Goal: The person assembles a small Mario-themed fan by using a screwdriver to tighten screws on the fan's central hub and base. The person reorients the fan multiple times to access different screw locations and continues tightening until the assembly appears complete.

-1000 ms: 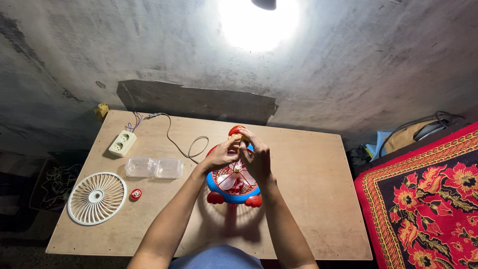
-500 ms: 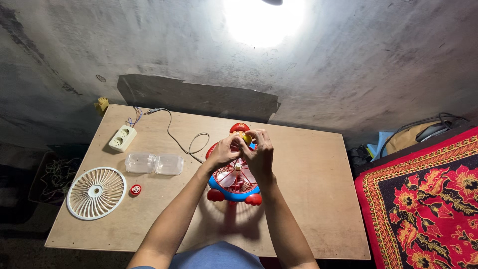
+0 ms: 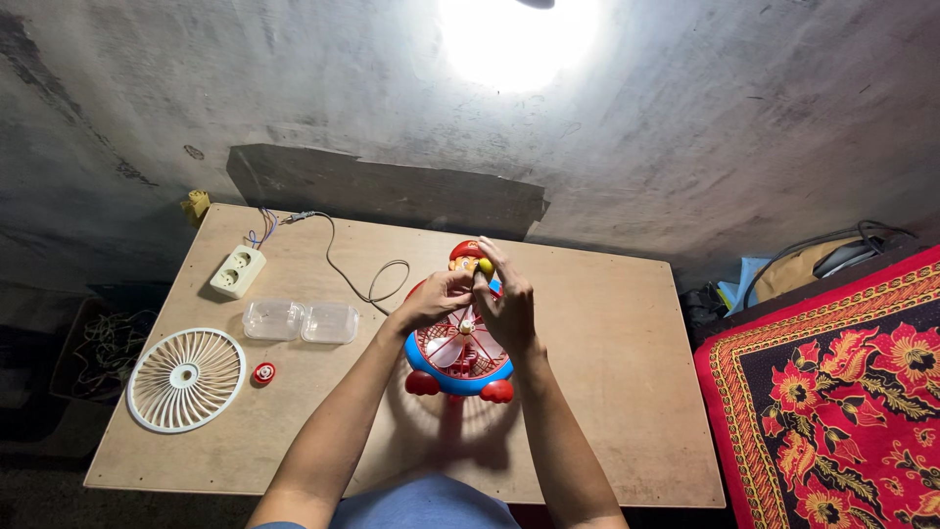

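Observation:
A small toy fan (image 3: 458,364) with a blue ring, red feet and pale pink blades stands on the wooden table (image 3: 607,372), its front grille off. A red-capped figure head (image 3: 466,255) tops it. My left hand (image 3: 433,298) grips the fan's upper left rim. My right hand (image 3: 505,306) rests over the upper right of the blades, fingertips up by the figure head. Both hands meet above the hub.
A round white fan grille (image 3: 186,379) and a small red cap (image 3: 262,373) lie at the left. Two clear plastic boxes (image 3: 301,321), a cream double socket (image 3: 236,271) and its thin cable (image 3: 367,284) are behind them. A red patterned rug (image 3: 832,382) lies right.
My hands shifted slightly around the top of the fan; the right fingers now reach higher beside the figure head. The view drifted a little.

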